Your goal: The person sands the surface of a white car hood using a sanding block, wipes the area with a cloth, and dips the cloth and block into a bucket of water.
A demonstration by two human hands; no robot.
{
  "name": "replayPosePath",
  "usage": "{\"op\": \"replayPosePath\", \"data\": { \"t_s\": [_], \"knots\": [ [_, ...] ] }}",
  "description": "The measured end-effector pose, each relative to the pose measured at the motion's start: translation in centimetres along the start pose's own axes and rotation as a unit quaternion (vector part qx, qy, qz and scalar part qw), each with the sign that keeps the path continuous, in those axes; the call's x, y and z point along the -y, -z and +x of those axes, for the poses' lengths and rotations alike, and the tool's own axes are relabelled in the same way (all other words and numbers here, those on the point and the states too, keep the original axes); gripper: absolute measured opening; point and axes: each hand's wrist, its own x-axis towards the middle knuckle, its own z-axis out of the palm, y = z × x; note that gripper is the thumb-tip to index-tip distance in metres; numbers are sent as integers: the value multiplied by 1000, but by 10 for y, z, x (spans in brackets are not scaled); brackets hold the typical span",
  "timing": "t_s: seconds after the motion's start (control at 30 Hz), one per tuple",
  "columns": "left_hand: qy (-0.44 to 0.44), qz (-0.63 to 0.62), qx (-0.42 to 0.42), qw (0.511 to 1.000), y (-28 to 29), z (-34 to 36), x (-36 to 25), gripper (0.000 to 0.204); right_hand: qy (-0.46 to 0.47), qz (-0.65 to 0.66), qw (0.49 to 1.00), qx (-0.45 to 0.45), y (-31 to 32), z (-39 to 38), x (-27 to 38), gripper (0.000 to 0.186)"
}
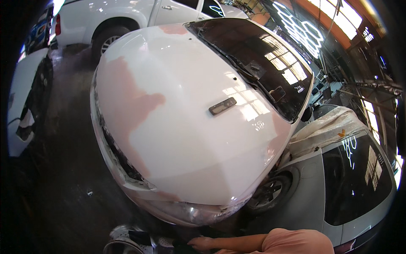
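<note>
My right hand [200, 244] is low in the view, below the front corner of a white car. Its forearm comes in from the right, out of a salmon-pink sleeve [296, 242]. The fingers are small and dim against a dark patch, so whether they hold anything cannot be made out. Just left of them shows a pale piece with dark dots [165, 241]. My left hand is out of view. On the white bonnet [186, 139], which has dull pink patches [131, 99], lies a long dark sanding block [222, 106], touched by no hand.
A round-rimmed container [120, 247] stands at the bottom left of my hand. A grey car [304, 190] is close on the right, partly under a pale sheet [330, 122]. Behind is a white pickup [127, 12]; a loose white body panel [25, 84] stands left.
</note>
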Motion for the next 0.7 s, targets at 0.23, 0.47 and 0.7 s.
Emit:
{"op": "replayPosePath", "data": {
  "t_s": [0.23,0.47,0.7],
  "knots": [
    [34,-69,57,995,-38,17,87,57,29,-91,991,89,-34,25,-35,49],
    [37,-11,203,978,-5,-41,83,62,72,-16,997,2,-23,12,-10,44],
    [139,-240,324,904,40,-78,118,33,81,20,996,0,43,12,50,38]
  ]
}}
